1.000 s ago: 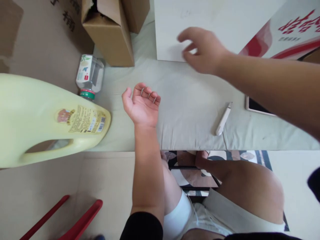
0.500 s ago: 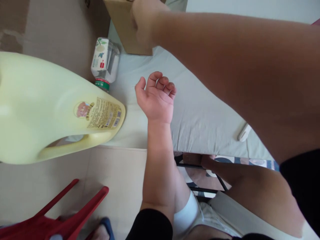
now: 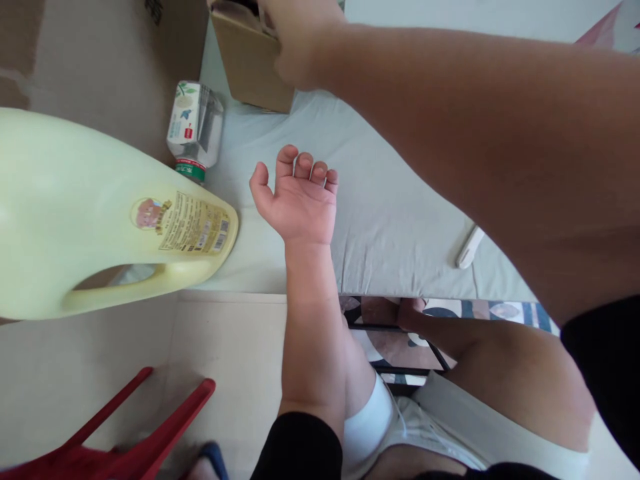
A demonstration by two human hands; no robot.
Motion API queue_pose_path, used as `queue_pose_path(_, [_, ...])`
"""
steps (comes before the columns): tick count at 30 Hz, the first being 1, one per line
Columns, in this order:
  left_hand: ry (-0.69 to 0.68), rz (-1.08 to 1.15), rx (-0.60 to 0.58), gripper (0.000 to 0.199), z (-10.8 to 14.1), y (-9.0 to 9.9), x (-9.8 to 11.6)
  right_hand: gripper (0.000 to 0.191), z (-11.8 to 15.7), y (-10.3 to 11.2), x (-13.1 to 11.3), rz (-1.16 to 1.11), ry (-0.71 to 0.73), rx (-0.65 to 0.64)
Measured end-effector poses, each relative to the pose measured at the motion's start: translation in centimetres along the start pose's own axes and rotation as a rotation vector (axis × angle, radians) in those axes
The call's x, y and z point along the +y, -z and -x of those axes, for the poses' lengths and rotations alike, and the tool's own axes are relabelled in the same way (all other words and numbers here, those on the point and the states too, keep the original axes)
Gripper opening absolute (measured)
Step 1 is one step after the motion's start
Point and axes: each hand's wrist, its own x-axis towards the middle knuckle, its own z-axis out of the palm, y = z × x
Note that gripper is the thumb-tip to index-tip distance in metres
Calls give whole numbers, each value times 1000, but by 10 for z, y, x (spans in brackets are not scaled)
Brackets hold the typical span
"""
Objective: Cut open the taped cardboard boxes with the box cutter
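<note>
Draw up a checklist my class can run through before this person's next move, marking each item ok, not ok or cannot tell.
1. Left hand free: ok; palm up, fingers loosely curled, holding nothing.
2. Right hand at the small cardboard box: ok; at its upper right in the view.
3. Grip on that box firm: cannot tell; fingers partly hidden or out of frame.
4. White tool fully visible: not ok; the right forearm covers its far end.
5. Clear bottle and pale yellow jug apart from the left hand: ok.
</note>
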Motion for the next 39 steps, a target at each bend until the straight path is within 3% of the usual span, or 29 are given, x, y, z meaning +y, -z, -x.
queue_pose_path(3, [-37,11,-31,50,-1,-1,-2,15,1,0,-3,237,-45,-95])
queue_pose_path(9, [-47,-30,20,55,-4,3,-2,13,3,-8,-2,457,-7,-81])
queue_pose_path(12, [-59,-10,-16,55,-5,4,-2,17,5,-6,-2,506,13,-105])
queue_pose_path(15, [-68,16,-54,54,-4,5,-3,21,5,-3,2,525,1,-85])
queue_pose_path(21, [-63,12,-45,53,-1,4,-1,15,11,0,21,407,-52,97])
queue_pose_path(24, [-43,57,-42,48,0,0,1,10,22,6,24,352,-50,64])
queue_pose_path(27, [-134,54,103,40,-5,-3,1,18,38,12,28,311,-52,54])
queue_pose_path(30, [-359,20,435,34,-11,-5,1,31,71,18,37,273,1,212])
queue_pose_path(32, [-487,-22,557,32,-13,-6,3,37,109,23,44,165,53,358])
queue_pose_path(36, [-557,-149,514,29,-9,-9,4,31,210,34,57,-112,27,550])
queue_pose_path(39, [-488,-173,307,37,-1,-17,-2,28,277,34,69,-252,-52,690])
